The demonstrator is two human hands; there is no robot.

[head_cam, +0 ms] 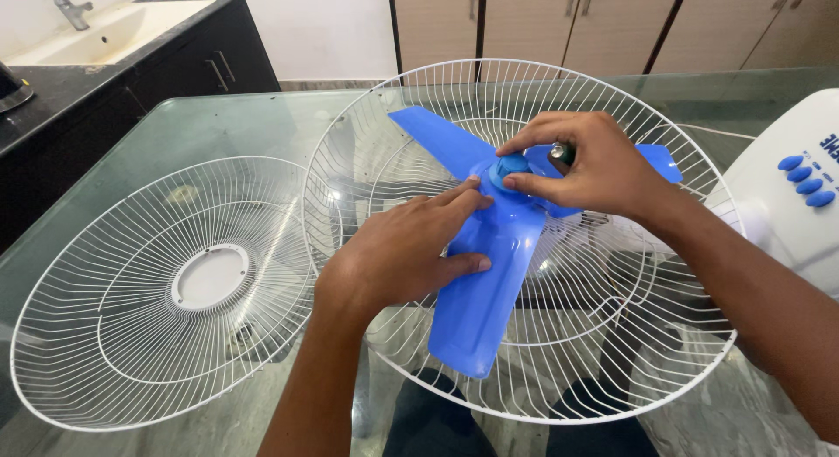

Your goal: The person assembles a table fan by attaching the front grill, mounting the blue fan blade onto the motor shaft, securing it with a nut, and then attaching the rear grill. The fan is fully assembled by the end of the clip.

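A blue three-bladed fan blade (479, 291) lies inside a white wire fan guard (612, 370) on a glass table. My left hand (398, 252) rests flat on the near blade, fingers reaching toward the hub. My right hand (594, 164) pinches the small blue cap (509, 167) at the hub between thumb and forefinger. A dark green object (562, 153) is tucked in the same hand's palm; what it is cannot be told. The far right blade is mostly hidden under that hand.
A second white wire guard (105, 335) with a round centre plate lies to the left. The fan's white base (786, 204) with blue buttons sits at the right edge. A dark counter with a sink (105, 33) stands at the back left, wooden cabinets (559, 24) behind.
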